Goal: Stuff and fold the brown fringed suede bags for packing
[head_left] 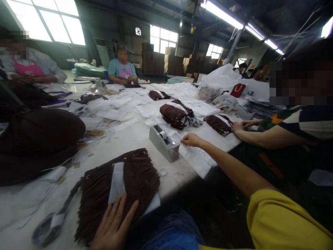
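My left hand [114, 222] lies flat with spread fingers on a dark brown fringed bag [137, 173]. Its fingertips touch the lower end of a white paper band [117, 178] across the bag. A strap wrapped in pale material [48, 225] trails off the bag's left side. Just right of the grey tape dispenser [163, 142], my right hand [193, 140] is closed in a pinch. Whatever its fingers hold, if anything, is too small to make out. White sheets [199, 159] lie beneath that hand at the table's edge.
Several banded brown bags [174, 113] lie farther along the white table [135, 137]. A large brown pile [41, 139] stands at the left. A co-worker's hands [238, 126] touch a brown bag [218, 124] on the right. Two people sit across the table.
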A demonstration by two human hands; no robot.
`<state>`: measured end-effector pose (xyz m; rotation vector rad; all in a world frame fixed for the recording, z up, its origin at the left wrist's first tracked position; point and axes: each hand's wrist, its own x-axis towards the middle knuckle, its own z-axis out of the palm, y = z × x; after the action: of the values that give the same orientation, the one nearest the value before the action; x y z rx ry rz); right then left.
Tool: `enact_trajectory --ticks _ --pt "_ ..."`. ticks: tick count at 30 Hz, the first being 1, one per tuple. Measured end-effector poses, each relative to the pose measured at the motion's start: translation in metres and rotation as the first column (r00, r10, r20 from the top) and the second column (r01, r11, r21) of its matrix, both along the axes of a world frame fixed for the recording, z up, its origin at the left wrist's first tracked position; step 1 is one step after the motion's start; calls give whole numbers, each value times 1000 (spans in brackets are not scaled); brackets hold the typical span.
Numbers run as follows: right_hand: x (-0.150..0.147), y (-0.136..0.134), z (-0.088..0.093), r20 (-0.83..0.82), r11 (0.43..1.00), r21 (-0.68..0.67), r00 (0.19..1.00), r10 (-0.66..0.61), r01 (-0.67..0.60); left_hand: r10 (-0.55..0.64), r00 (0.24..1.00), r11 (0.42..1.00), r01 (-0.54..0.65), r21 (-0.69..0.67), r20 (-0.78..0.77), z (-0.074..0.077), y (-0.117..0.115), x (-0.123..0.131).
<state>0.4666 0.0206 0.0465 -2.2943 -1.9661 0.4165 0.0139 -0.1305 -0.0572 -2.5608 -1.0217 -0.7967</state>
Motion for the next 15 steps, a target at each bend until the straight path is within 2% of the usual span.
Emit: enact_trajectory --ticks 7,9,12,15 --pt "5 10 22 -26 996 83 999 39 -37 -7 1000 999 7 35 5 -2 1 1" --pt "11 16 25 -39 995 95 999 12 -8 1 1000 999 -1 35 -6 -2 2 0" --pt "18 29 22 -31 985 165 998 -53 57 1 999 998 3 69 -51 -4 5 -4" --pt "15 44 9 -54 979 195 998 -42 52 -34 988 988 56 145 -152 -7 10 -10"
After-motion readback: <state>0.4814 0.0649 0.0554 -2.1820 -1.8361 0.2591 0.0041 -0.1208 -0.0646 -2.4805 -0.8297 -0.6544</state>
